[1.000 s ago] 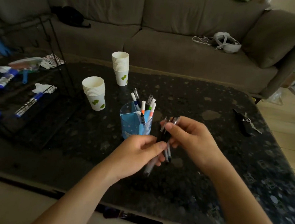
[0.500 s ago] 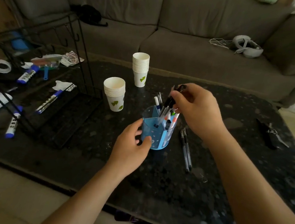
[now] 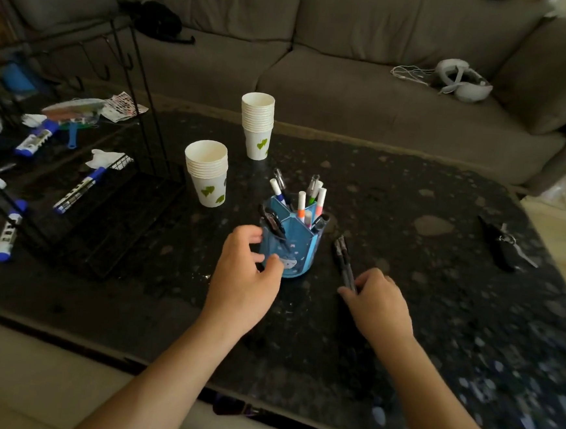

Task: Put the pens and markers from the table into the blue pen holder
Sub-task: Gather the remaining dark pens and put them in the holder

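Note:
The blue pen holder [image 3: 301, 249] stands mid-table with several pens and markers upright in its compartments. My left hand [image 3: 242, 279] cups its left side, thumb on the front wall and fingers against the left wall. Two dark pens [image 3: 343, 258] lie side by side on the black table [image 3: 438, 294], just right of the holder. My right hand [image 3: 379, 303] rests at their near ends, with the fingertips closed around those ends. Both pens still lie flat on the table.
Two stacks of white paper cups [image 3: 207, 174] [image 3: 257, 124] stand behind and left of the holder. A black wire rack [image 3: 82, 205] with blue-capped markers [image 3: 77, 191] fills the left. A dark key bundle [image 3: 503, 241] lies far right. A grey sofa [image 3: 320, 65] is behind the table.
My right hand let go of the pens it held over the holder and dropped to the two pens on the table. My left hand stayed at the holder.

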